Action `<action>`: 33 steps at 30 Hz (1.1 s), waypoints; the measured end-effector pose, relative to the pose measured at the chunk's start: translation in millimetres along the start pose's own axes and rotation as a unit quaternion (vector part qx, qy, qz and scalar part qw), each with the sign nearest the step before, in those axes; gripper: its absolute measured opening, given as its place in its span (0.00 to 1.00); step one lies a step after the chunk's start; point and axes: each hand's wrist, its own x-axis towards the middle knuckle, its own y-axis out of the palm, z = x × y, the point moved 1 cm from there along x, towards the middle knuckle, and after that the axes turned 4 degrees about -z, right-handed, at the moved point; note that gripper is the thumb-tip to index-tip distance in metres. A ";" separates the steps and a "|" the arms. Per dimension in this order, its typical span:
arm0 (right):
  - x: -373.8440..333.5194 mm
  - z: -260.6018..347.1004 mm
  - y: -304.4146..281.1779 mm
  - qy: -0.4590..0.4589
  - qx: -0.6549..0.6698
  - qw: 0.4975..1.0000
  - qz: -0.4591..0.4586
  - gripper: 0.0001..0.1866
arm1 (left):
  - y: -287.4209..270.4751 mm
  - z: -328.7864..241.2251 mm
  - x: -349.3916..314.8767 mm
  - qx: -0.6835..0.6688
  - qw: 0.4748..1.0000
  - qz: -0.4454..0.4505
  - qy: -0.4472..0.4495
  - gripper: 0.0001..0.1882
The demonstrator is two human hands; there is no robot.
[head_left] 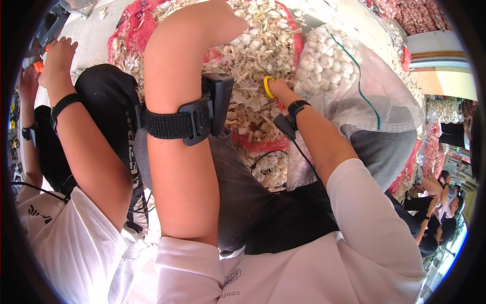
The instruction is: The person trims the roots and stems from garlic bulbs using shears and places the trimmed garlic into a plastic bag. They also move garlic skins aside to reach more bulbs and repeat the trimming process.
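Observation:
My left arm reaches up over a heap of garlic bulbs [263, 38] and dry husks in a red mesh sack [135, 23]. My left hand [225, 23] is bent at the wrist above the heap, its fingers hidden from view. Low over the husks, at the right side of the heap, my right hand [278, 89] is closed around a tool with a yellow loop handle [267, 87]; the rest of that tool cannot be made out. Right of it, a clear plastic bag [392, 104] full of garlic bulbs leans on my leg.
A co-worker sits close at my left, a hand [58, 63] raised with something orange by it. Loose husks [268, 167] lie between my legs. More mesh sacks [433, 144] line the right side, with seated people [438, 218] beyond. A thin black cable [306, 159] hangs by my right wrist.

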 end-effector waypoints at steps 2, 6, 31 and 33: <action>12.9 -9.9 -5.1 -0.015 -0.024 1.000 0.000 0.29 | -0.1 -4.3 -0.2 0.006 1.000 -0.006 0.013 0.19; 7.8 -19.4 -4.8 -0.063 -0.002 0.998 -0.026 0.27 | 5.8 -4.2 9.6 0.048 0.999 0.002 -0.013 0.19; -78.1 24.9 -8.9 -0.020 -0.378 0.925 -0.038 0.48 | 21.0 28.5 -1.3 0.118 0.984 -0.124 0.045 0.26; -70.5 23.5 -10.4 -0.009 -0.388 0.920 -0.046 0.49 | 19.3 27.2 -0.4 0.108 0.986 -0.121 0.043 0.26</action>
